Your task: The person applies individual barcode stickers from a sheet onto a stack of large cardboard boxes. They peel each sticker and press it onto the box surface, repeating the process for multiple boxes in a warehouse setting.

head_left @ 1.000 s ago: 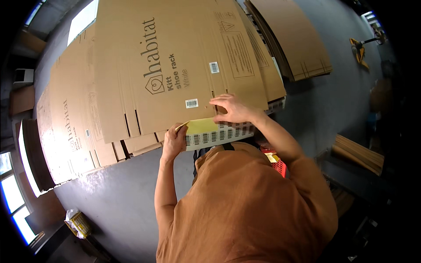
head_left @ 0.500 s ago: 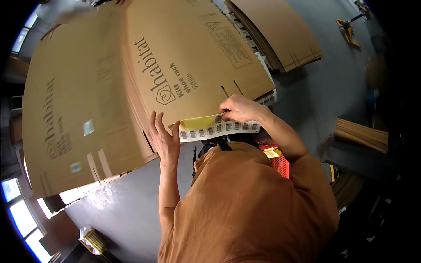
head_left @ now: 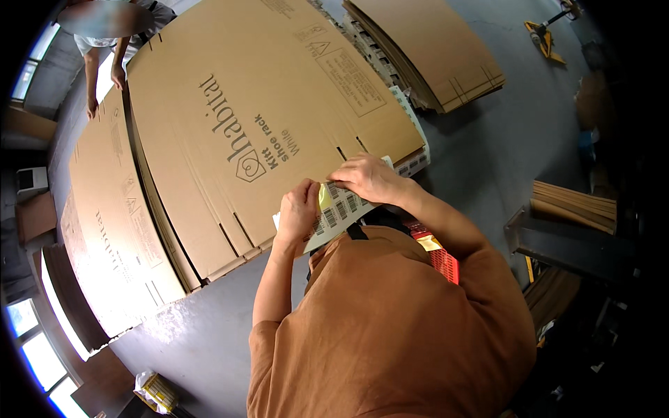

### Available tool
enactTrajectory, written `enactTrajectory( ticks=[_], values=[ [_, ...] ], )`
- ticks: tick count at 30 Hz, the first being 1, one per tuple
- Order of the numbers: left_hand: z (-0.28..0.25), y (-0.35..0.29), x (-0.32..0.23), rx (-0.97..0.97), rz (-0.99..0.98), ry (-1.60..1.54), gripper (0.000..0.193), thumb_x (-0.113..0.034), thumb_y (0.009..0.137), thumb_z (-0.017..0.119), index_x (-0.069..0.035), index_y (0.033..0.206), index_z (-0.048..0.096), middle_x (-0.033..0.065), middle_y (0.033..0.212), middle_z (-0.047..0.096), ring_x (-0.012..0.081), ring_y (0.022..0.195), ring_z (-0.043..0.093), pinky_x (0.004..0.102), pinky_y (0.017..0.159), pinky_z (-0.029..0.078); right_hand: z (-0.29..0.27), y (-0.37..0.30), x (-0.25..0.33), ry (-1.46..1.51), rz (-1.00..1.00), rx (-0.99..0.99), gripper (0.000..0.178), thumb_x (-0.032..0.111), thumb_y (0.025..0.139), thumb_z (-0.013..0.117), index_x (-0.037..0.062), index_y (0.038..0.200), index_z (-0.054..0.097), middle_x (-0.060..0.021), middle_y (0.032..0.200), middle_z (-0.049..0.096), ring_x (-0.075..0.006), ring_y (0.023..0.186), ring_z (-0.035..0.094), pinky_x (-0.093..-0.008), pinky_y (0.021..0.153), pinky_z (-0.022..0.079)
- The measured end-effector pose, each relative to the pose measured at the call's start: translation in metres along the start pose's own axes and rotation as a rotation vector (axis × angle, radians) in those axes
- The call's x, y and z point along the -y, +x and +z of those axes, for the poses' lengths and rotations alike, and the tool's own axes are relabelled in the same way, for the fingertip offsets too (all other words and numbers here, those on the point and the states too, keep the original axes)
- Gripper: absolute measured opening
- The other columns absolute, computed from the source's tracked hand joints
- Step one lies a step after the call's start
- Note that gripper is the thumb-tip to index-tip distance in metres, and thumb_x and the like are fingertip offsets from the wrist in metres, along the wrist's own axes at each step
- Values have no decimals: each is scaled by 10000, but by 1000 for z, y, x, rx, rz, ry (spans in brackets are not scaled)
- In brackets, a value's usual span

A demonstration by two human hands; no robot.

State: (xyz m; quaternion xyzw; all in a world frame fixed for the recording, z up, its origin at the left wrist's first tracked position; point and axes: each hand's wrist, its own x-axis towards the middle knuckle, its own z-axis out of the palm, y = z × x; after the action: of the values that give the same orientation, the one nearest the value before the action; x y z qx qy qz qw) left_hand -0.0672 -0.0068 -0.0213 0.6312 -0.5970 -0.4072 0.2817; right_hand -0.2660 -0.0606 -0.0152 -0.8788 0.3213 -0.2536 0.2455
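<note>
A white sheet of barcode labels (head_left: 339,211) with a yellowish strip is held slanted at the near edge of a stack of flat cardboard cartons (head_left: 202,153). My left hand (head_left: 300,207) has its fingers closed on the sheet's left part, next to the yellow strip. My right hand (head_left: 369,177) pinches the sheet's upper edge, its fingers bent over the labels. The two hands are close together, above the near edge of the top carton. My fingertips are partly hidden, so whether a single label is between them cannot be seen.
At the far left another person's hands (head_left: 117,75) rest on a second stack of cartons (head_left: 118,230). More flat cardboard (head_left: 432,49) lies at the back right. A red plastic basket (head_left: 444,265) is by my right side. A yellow-handled pallet truck (head_left: 547,42) stands beyond.
My left hand has moved right and closed on the label sheet, which now tilts. The large carton at the left has shifted away onto the left stack, bringing the other person into view.
</note>
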Motion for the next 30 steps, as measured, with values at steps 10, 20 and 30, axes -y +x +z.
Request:
enactTrajectory(
  ticks=[10, 20, 30],
  values=[
    [17, 38, 33, -64, -67, 103, 292, -255, 935, 547, 6, 825, 616, 203, 711, 625, 381, 658, 613, 432, 602, 474, -16, 44, -49, 459, 197, -70, 113, 131, 944, 544, 20, 936, 557, -122, 1186, 558, -267, 1029, 590, -355, 863, 483],
    [50, 129, 46, -105, 299, 431, 249, -319, 925, 574, -93, 1031, 591, 145, 766, 649, 359, 642, 624, 447, 572, 498, 19, 143, -208, -67, 201, 252, 129, 149, 894, 558, 33, 898, 616, -116, 1093, 530, -297, 1079, 499, -376, 955, 403],
    [61, 165, 32, 87, -24, 686, 547, -482, 954, 465, -312, 1458, 338, 144, 835, 650, 345, 716, 663, 474, 602, 526, 43, 139, -219, -25, 156, 136, 82, 95, 851, 573, 39, 825, 628, -111, 1041, 545, -301, 1048, 520, -391, 925, 438]
  ],
)
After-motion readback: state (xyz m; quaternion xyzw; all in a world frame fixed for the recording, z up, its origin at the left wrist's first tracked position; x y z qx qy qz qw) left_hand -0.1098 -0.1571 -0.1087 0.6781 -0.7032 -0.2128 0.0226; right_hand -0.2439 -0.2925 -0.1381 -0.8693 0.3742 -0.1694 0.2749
